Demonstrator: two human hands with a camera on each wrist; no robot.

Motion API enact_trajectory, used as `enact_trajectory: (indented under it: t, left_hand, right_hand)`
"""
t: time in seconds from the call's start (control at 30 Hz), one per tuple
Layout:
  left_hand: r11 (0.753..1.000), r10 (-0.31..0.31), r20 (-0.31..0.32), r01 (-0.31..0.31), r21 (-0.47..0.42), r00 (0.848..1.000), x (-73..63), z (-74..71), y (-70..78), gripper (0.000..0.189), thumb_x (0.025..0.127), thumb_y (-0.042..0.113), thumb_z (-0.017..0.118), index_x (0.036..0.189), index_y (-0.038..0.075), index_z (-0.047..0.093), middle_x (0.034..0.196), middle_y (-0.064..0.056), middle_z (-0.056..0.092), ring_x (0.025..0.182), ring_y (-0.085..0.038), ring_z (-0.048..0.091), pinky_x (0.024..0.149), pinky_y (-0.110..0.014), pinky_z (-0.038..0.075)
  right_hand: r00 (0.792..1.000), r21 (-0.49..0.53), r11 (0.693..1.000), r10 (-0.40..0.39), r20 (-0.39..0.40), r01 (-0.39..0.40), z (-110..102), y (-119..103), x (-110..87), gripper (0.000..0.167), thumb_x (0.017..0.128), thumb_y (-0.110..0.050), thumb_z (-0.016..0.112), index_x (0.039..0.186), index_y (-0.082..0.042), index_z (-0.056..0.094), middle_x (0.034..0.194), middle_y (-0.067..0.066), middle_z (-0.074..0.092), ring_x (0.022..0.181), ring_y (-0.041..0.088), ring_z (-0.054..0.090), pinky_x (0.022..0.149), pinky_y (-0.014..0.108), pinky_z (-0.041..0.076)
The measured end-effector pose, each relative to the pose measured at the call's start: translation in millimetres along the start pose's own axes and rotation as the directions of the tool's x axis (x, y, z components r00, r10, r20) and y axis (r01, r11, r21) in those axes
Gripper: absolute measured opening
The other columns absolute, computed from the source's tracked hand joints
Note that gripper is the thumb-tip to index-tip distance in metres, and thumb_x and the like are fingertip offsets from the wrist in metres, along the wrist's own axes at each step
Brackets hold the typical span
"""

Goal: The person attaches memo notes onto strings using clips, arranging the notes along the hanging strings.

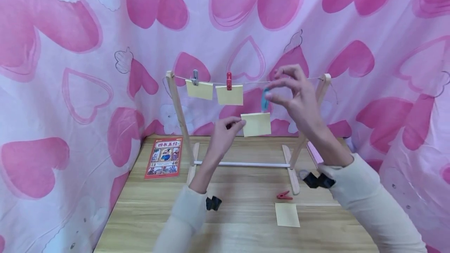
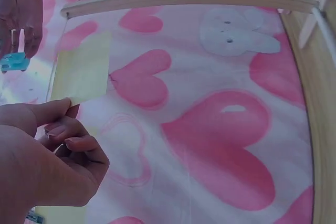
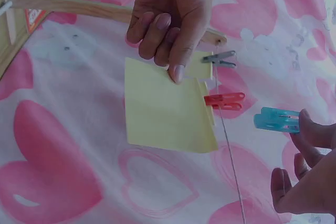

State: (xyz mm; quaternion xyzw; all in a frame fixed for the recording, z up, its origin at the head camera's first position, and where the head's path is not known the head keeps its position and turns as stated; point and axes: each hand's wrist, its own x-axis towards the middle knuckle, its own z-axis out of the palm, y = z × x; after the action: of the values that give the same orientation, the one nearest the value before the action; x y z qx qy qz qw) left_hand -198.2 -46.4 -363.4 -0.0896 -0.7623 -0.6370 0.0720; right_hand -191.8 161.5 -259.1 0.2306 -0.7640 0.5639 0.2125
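Note:
My left hand [image 1: 225,134] pinches the left edge of a pale yellow sticky note [image 1: 256,125] between thumb and fingers, holding it below the string [image 1: 253,82]. Up and to the right, my right hand [image 1: 299,98] grips a blue clothespin [image 1: 265,100] by one end; its other end points down at the note's top edge in the head view. The right wrist view shows the clothespin [image 3: 277,119] apart from the note [image 3: 165,108]. On the string, a grey clothespin [image 1: 195,77] and a red clothespin [image 1: 229,81] each clip a yellow note.
The string runs between two wooden posts [image 1: 180,116] joined low down by a white rod [image 1: 242,164]. Another red clothespin [image 1: 284,195] and a yellow note [image 1: 287,214] lie on the table in front. A red book [image 1: 163,157] lies at left, a pink notebook [image 1: 314,153] at right.

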Motion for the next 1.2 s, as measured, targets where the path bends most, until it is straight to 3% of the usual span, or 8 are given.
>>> enact_trajectory:
  t: [0.13,0.2,0.3,0.37,0.43,0.6,0.77,1.2]
  left_hand:
    - [0.995,-0.008,-0.022,0.006,-0.099,1.000,17.9,-2.8,15.3,0.020,0.101,0.013,0.079,0.110,-0.005,0.083,0.081,0.004,0.062,0.077,-0.009,0.049,0.069,-0.023,0.043]
    - [0.989,-0.027,-0.038,0.021,-0.149,0.999,25.0,-2.5,20.0,0.021,0.099,0.013,0.081,0.110,-0.005,0.083,0.085,0.003,0.069,0.082,-0.008,0.054,0.076,-0.024,0.048]
    - [0.980,-0.068,-0.045,0.058,-0.191,0.997,32.2,-0.5,24.9,0.024,0.097,0.015,0.082,0.112,-0.004,0.084,0.099,-0.005,0.079,0.093,-0.009,0.063,0.093,-0.033,0.059]
    - [0.977,-0.084,-0.037,0.075,-0.199,0.996,35.2,1.5,26.7,0.024,0.097,0.016,0.083,0.113,-0.002,0.084,0.108,-0.010,0.082,0.099,-0.010,0.065,0.103,-0.040,0.059]
    - [0.976,-0.094,-0.030,0.087,-0.200,0.995,37.8,3.8,27.2,0.025,0.097,0.016,0.083,0.114,-0.002,0.084,0.113,-0.013,0.082,0.101,-0.011,0.066,0.107,-0.044,0.059]
    - [0.978,-0.104,-0.049,0.093,-0.188,0.993,42.1,9.0,27.7,0.023,0.097,0.019,0.083,0.114,0.002,0.086,0.109,-0.008,0.081,0.096,-0.009,0.062,0.091,-0.031,0.057]
    - [0.981,-0.091,-0.107,0.071,-0.179,0.990,44.1,12.7,31.1,0.022,0.097,0.019,0.084,0.112,0.002,0.086,0.102,-0.007,0.080,0.088,-0.008,0.058,0.076,-0.023,0.050]
    - [0.987,-0.080,-0.146,0.057,-0.152,0.986,52.1,15.2,35.5,0.023,0.099,0.021,0.083,0.114,0.005,0.086,0.110,-0.010,0.083,0.092,-0.010,0.061,0.075,-0.023,0.050]
  right_hand:
    - [1.000,-0.041,0.999,0.027,-0.015,-0.027,2.4,-7.8,28.0,0.017,0.094,0.000,0.082,0.109,0.008,0.081,0.123,-0.008,0.053,0.134,0.011,0.043,0.119,0.038,0.035]
    - [0.999,-0.071,0.996,0.045,-0.028,-0.047,3.9,-8.8,39.5,0.017,0.095,-0.003,0.082,0.109,0.005,0.083,0.123,-0.011,0.053,0.133,0.010,0.043,0.114,0.037,0.042]
    - [0.997,-0.101,0.993,0.060,-0.049,-0.065,6.4,-7.2,53.6,0.018,0.095,-0.009,0.082,0.109,0.002,0.084,0.122,-0.012,0.053,0.131,0.009,0.045,0.106,0.031,0.046]
    - [0.996,-0.106,0.992,0.068,-0.055,-0.074,7.7,-4.5,60.9,0.019,0.095,-0.010,0.082,0.109,0.003,0.083,0.120,-0.013,0.053,0.128,0.009,0.045,0.103,0.030,0.047]
    - [0.996,-0.108,0.991,0.074,-0.054,-0.080,8.7,-1.3,66.2,0.020,0.095,-0.010,0.082,0.109,0.004,0.083,0.119,-0.013,0.052,0.128,0.007,0.044,0.104,0.031,0.040]
    - [0.994,-0.085,0.992,0.087,-0.063,-0.092,10.1,6.7,74.2,0.020,0.094,-0.004,0.081,0.108,0.009,0.081,0.116,-0.014,0.051,0.125,0.006,0.043,0.104,0.032,0.039]
    - [0.994,-0.081,0.992,0.093,-0.064,-0.098,12.1,12.7,77.7,0.019,0.094,-0.002,0.079,0.108,0.010,0.081,0.115,-0.014,0.050,0.124,0.006,0.042,0.101,0.031,0.039]
    - [0.995,-0.171,0.980,0.101,-0.018,-0.102,16.2,16.7,77.4,0.018,0.094,-0.003,0.079,0.108,0.008,0.082,0.119,-0.009,0.050,0.127,0.012,0.041,0.101,0.032,0.039]
